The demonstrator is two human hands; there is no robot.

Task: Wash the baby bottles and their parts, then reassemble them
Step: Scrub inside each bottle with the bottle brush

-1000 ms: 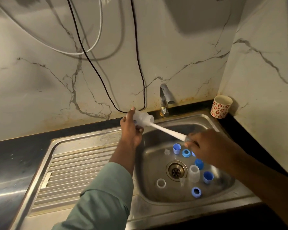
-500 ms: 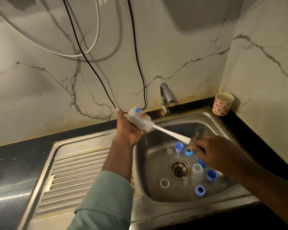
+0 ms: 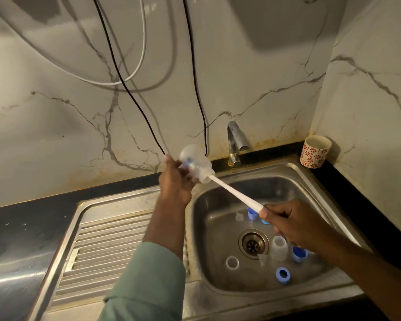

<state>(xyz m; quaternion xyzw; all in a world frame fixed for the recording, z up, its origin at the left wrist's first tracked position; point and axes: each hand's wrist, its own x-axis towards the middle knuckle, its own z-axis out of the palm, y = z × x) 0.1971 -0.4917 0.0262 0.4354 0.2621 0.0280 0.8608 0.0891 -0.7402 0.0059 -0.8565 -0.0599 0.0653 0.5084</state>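
A: Quick pass. Left hand [image 3: 175,181]?
B: Center of frame, above the sink's left rim. Fingers curled round a clear baby bottle [image 3: 196,164], mouth tilted toward lower right.

A: Right hand [image 3: 289,224]?
B: Right of center, over the basin. Fingers closed round the end of a white brush handle [image 3: 234,193]. The handle runs diagonally up-left into the bottle's mouth. Brush head is inside; can't make out bristles.

A: Sink [image 3: 134,205]?
B: Steel, ribbed drainboard at lower left, basin at lower right with drain [image 3: 253,244] in the middle.

A: Parts in the basin?
B: White ring [image 3: 232,262] lower left of the drain. Blue ring [image 3: 283,275] below it to the right. Clear bottle [image 3: 279,247] standing just right of the drain, blue cap [image 3: 299,253] beside it, partly under the right wrist. Another blue cap [image 3: 252,213] above the drain, close to the right hand's fingertips. Small clear piece [image 3: 239,216] left of that, too small to name.

A: Background?
B: Tap [image 3: 234,142] at the back edge of the sink, no water visible. Flower-patterned cup [image 3: 315,151] in the right corner on the dark counter. Black cable [image 3: 195,77] and white cable [image 3: 144,42] hang on the marble wall, upper left.
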